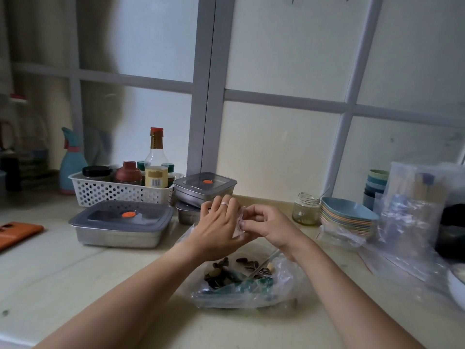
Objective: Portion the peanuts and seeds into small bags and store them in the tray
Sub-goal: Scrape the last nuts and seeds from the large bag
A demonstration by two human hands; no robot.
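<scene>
Both hands meet above the counter around a small clear plastic bag [239,224]. My left hand [219,222], wearing a ring, holds its left side. My right hand [266,222] pinches the bag's right edge with curled fingers. Most of the small bag is hidden between the hands. Below them lies a large open clear bag [281,285] holding striped seeds [221,273], a peanut or two and a spoon [264,263]. A lidded steel tray [120,224] with a grey lid stands to the left.
Two smaller lidded steel boxes [205,188] are stacked behind the hands. A white basket [120,190] of bottles stands at back left. A glass jar [305,209], stacked plates [347,217], cups and crumpled plastic bags [407,222] fill the right. An orange object [17,234] lies far left.
</scene>
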